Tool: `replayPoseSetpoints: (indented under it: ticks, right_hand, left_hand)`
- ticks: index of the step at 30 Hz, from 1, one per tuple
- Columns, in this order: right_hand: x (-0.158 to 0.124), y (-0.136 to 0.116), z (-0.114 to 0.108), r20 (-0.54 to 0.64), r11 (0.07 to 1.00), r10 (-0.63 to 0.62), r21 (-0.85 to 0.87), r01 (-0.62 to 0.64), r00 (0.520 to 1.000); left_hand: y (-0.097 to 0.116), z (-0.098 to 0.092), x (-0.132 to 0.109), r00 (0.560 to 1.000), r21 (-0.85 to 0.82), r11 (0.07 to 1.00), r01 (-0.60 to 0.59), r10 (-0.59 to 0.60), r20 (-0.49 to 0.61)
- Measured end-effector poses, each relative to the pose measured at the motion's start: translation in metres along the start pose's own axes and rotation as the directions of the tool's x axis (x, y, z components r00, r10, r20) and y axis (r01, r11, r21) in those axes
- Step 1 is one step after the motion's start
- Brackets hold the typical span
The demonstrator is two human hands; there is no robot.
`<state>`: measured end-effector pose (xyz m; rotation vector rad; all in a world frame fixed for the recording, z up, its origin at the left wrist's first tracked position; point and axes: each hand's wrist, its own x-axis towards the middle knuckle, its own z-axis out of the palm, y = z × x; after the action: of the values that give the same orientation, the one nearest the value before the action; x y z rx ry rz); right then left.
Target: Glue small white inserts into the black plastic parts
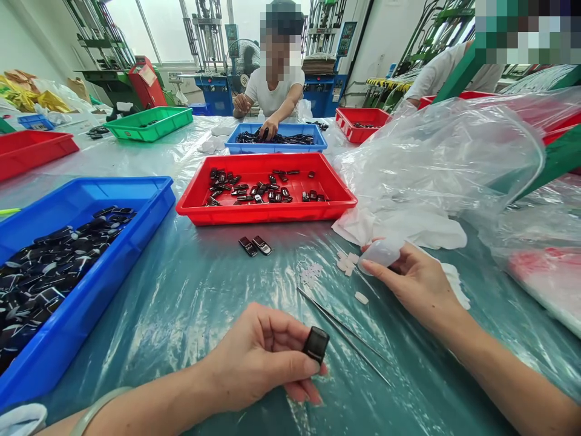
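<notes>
Between the thumb and fingers of my left hand [272, 351] is a small glossy black plastic case [316, 345], held up over the table. My right hand [415, 278] is closed around a translucent white plastic bottle [381, 252], tilted with its bottom toward the left; its tip is hidden by my fingers. On the table between the hands lie long metal tweezers [338, 324]. Beyond them are a scatter of tiny white pieces [310, 274], some larger white pads [347, 263] and a single white oval piece [362, 298]. Two black cases [255, 245] lie side by side farther off.
A red tray [272, 213] of black cases stands ahead, a blue tray [104, 266] full of black parts at left. Across the table a person [275, 97] reaches into another blue tray [276, 149]. Crumpled clear plastic sheeting [445, 151] and white cloth [408, 227] cover the right side.
</notes>
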<state>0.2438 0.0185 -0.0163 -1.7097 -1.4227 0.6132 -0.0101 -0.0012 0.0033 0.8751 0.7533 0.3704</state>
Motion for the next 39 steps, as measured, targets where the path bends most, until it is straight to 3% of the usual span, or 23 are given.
replayPoseSetpoints:
  ticks: [4, 9, 13, 15, 17, 19, 21, 23, 28, 34, 36, 39]
  right_hand:
    - [0.001, 0.001, 0.001, -0.045, 1.000, 0.000, -0.010, 0.000, 0.999]
    - [0.002, 0.000, -0.008, -0.237, 0.999, -0.050, -0.029, 0.044, 0.970]
    - [-0.013, -0.024, -0.017, -0.366, 0.987, -0.160, -0.078, 0.141, 0.917]
    - [-0.025, -0.038, -0.019, -0.424, 0.970, -0.196, -0.217, 0.111, 0.884]
    - [-0.034, -0.048, -0.020, -0.330, 0.917, -0.253, -0.381, 0.117, 0.910]
    - [-0.037, -0.050, -0.019, -0.068, 0.875, -0.319, -0.405, 0.266, 0.945]
    - [-0.035, -0.044, -0.016, 0.181, 0.832, -0.353, -0.387, 0.397, 0.918]
    - [-0.031, -0.035, -0.012, 0.312, 0.797, -0.340, -0.406, 0.448, 0.887]
    - [-0.031, -0.021, 0.001, 0.355, 0.776, -0.296, -0.452, 0.440, 0.887]
    - [-0.043, -0.038, 0.004, 0.323, 0.810, -0.300, -0.410, 0.418, 0.898]
    - [-0.048, -0.047, 0.003, 0.353, 0.862, -0.300, -0.297, 0.410, 0.886]
    - [-0.056, -0.058, 0.004, 0.416, 0.935, -0.331, 0.025, 0.353, 0.847]
  left_hand:
    - [0.001, -0.001, 0.000, 1.000, -0.014, 1.000, 0.002, -0.003, -0.026]
    - [0.002, -0.001, 0.000, 0.998, -0.022, 1.000, 0.020, -0.022, -0.061]
    - [0.003, -0.001, 0.001, 0.997, -0.022, 1.000, 0.014, -0.015, -0.070]
    - [0.003, -0.001, 0.002, 0.997, -0.006, 1.000, 0.014, -0.015, -0.079]
    - [0.003, -0.001, 0.002, 0.996, 0.007, 1.000, 0.011, -0.011, -0.089]
    - [0.002, -0.001, 0.002, 0.995, 0.026, 1.000, 0.002, 0.001, -0.103]
    - [0.001, -0.001, 0.002, 0.994, 0.063, 0.998, -0.008, 0.015, -0.113]
    - [0.000, -0.002, 0.003, 0.993, 0.115, 0.993, -0.011, 0.024, -0.114]
    - [-0.005, -0.003, 0.003, 0.995, 0.203, 0.978, -0.056, 0.073, -0.075]
    - [-0.011, -0.001, 0.001, 0.996, 0.224, 0.973, -0.061, 0.073, -0.044]
    - [-0.011, -0.001, 0.001, 0.996, 0.194, 0.979, -0.068, 0.077, -0.039]
    - [-0.010, -0.001, 0.001, 0.995, 0.182, 0.979, -0.087, 0.095, -0.037]
